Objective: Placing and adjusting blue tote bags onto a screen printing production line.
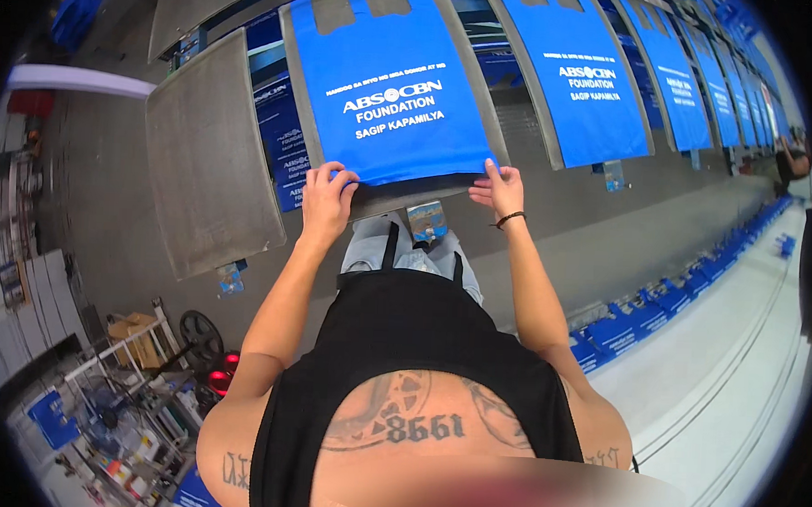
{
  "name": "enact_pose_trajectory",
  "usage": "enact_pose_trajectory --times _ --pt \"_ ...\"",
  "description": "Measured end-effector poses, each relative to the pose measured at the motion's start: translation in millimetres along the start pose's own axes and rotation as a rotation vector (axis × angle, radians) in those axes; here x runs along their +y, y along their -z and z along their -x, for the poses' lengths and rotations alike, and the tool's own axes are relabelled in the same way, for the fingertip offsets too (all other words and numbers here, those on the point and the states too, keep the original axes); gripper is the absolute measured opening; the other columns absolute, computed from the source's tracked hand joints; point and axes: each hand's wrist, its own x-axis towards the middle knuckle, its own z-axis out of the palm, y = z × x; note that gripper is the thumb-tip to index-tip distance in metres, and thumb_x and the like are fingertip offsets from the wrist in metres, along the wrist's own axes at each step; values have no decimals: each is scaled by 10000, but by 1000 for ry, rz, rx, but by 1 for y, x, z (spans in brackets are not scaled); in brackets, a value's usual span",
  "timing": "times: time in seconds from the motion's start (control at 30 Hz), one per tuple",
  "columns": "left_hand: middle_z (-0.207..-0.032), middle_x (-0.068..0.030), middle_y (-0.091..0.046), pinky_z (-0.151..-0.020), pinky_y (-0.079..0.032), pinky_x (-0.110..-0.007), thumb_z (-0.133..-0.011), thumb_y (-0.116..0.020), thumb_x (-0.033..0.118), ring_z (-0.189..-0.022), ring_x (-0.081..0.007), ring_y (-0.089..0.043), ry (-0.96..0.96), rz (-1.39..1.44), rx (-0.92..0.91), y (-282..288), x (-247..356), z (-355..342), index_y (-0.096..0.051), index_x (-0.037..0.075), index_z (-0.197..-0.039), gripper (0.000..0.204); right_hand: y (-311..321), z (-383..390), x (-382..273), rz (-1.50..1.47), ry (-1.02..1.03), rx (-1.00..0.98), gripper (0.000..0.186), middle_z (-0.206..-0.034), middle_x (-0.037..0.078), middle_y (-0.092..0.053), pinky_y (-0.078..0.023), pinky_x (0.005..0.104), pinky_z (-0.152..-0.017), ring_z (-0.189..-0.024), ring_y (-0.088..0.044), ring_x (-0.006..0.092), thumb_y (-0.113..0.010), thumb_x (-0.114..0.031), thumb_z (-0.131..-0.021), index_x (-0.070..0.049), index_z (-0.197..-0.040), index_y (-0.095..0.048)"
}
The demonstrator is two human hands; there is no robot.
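A blue fabric bag [393,135] with white print and cut-out handles at its far end lies flat on a grey printing board [297,95]. My left hand [329,200] is closed on the bag's near left corner, fingers curled over the edge. At the near right corner, my right hand [498,190] pinches the fabric between thumb and fingers, its other fingers hanging below the edge. The bag's near edge lies slightly short of the board's end, so a dark strip of board shows between my hands.
To the left is a bare grey board [213,154]. Rightward runs a row of boards bearing similar blue bags [581,80]. More blue bags [625,326] lie along the floor at the right. A cluttered rack with a black wheel [201,337] stands at lower left.
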Motion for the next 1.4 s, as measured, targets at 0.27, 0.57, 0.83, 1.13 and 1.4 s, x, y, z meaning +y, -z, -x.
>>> enact_pose_trajectory --times 0.27,0.57,0.83,1.13,1.4 --pt "-1197 -177 -529 -891 -440 -348 -793 -730 124 -1104 -272 -512 753 755 431 -58 -21 38 -651 46 -1006 240 9 -30 -4 -111 55 -213 573 -1097 178 -572 -580 378 -655 -886 -623 264 -660 39 -784 -15 -1251 -331" --pt "-972 -115 -596 -759 -493 -351 -734 -728 -32 -854 -192 -599 1112 1098 22 -16 -31 -11 -300 111 -1328 746 20 -87 -15 369 163 -207 269 -806 71 -647 -506 241 -670 -736 -615 118 -739 -89 -775 32 -962 -589" --pt "-780 -54 -591 -807 -509 -320 -777 -666 -62 -814 -161 -609 1003 1368 83 17 -42 -27 -375 -15 -1297 599 22 -67 -62 193 169 -385 393 -920 133 -673 -510 269 -733 -803 -638 159 -722 -69 -783 102 -1102 -569" --pt "-802 -44 -597 -806 -512 -303 -782 -652 -70 -799 -146 -609 995 1434 67 32 -23 -21 -358 -54 -1325 618 28 -43 -74 120 161 -417 337 -887 123 -671 -510 253 -710 -762 -632 137 -692 -12 -794 98 -1084 -560" --pt "-926 -77 -647 -786 -506 -307 -786 -643 -63 -869 -152 -624 1004 1408 -95 -2 -39 20 -366 -25 -1349 628 43 -27 -48 236 33 -466 309 -873 87 -666 -506 247 -702 -770 -626 120 -682 -18 -803 68 -1073 -558"
